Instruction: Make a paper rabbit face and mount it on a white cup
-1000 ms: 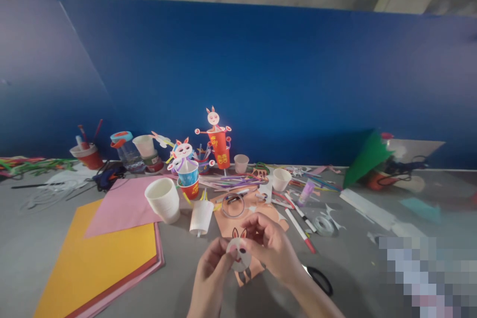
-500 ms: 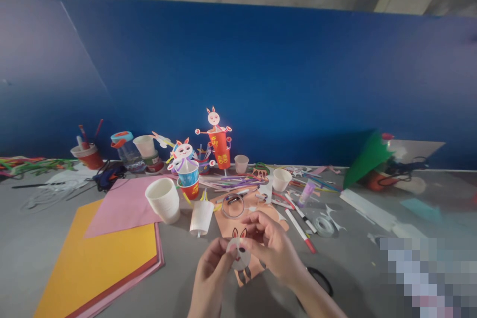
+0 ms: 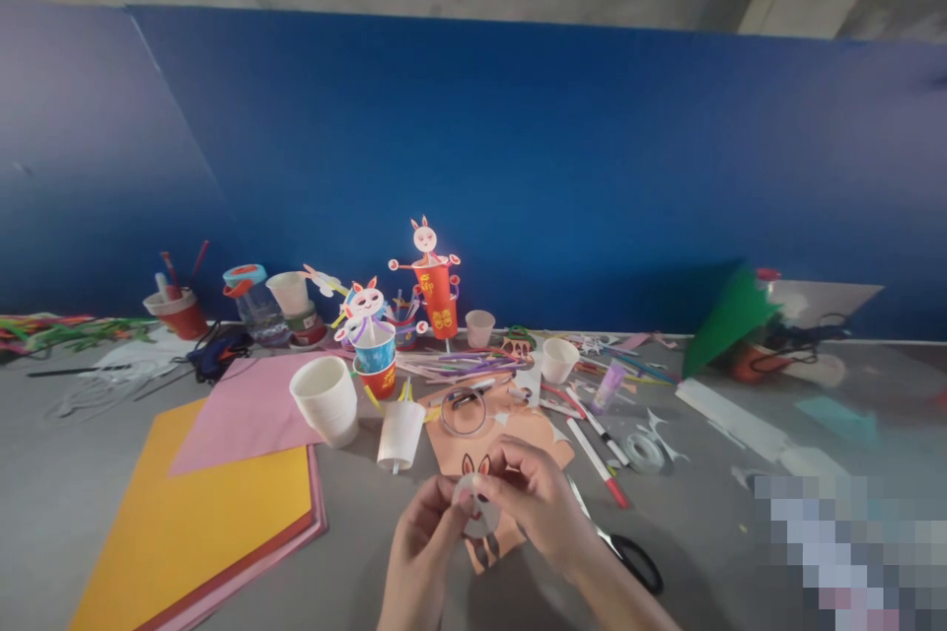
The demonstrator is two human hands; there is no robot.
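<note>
Between my two hands is a round white paper rabbit face (image 3: 484, 517) with drawn features and two upright pointed ears. My left hand (image 3: 424, 537) pinches its left edge between thumb and fingers. On the upper right, my right hand (image 3: 544, 503) pinches the face near the base of the ears. Below the face lies a peach paper sheet (image 3: 451, 449) with dark drawn shapes at its near end. Black-handled scissors (image 3: 632, 557) rest beside my right wrist, partly covered by it. An upside-down white paper cup (image 3: 400, 436) stands ahead of my left hand.
Stacked white cups (image 3: 324, 401) stand left of centre, beside orange and pink paper sheets (image 3: 207, 503). Finished-looking rabbit cup figures (image 3: 436, 286) stand at the back. Markers (image 3: 598, 463), a tape roll (image 3: 643, 451) and a purple glue stick (image 3: 610, 385) lie to the right.
My right hand has shifted slightly down, and more of the scissors shows beside it. The rabbit face stays between both hands, turned a little.
</note>
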